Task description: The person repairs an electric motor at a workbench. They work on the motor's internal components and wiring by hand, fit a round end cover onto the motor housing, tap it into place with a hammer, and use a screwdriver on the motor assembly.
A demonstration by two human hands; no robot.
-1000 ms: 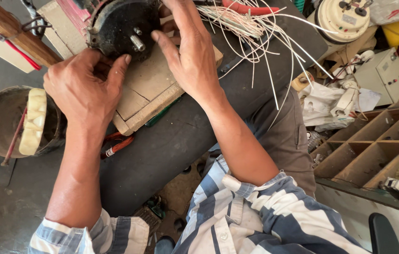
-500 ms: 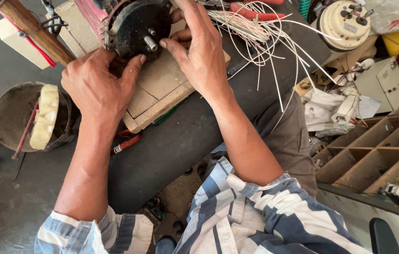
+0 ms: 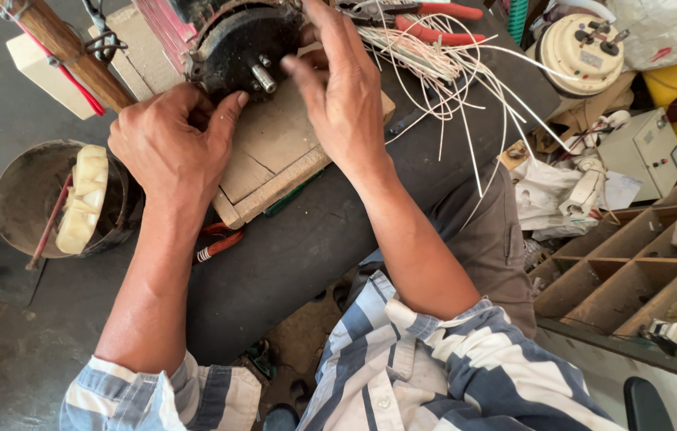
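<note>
The view had moved closer while both hands stayed clasped on the round black metal motor (image 3: 242,49), left hand (image 3: 167,152) and right hand (image 3: 346,96) closed on its rim, which looked heavy, rigid, best held by the casing, not the short steel shaft (image 3: 263,77).

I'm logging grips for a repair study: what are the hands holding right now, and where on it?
Both hold the black round motor on the wooden board: the left hand at its lower left rim, the right hand at its right side.
</note>
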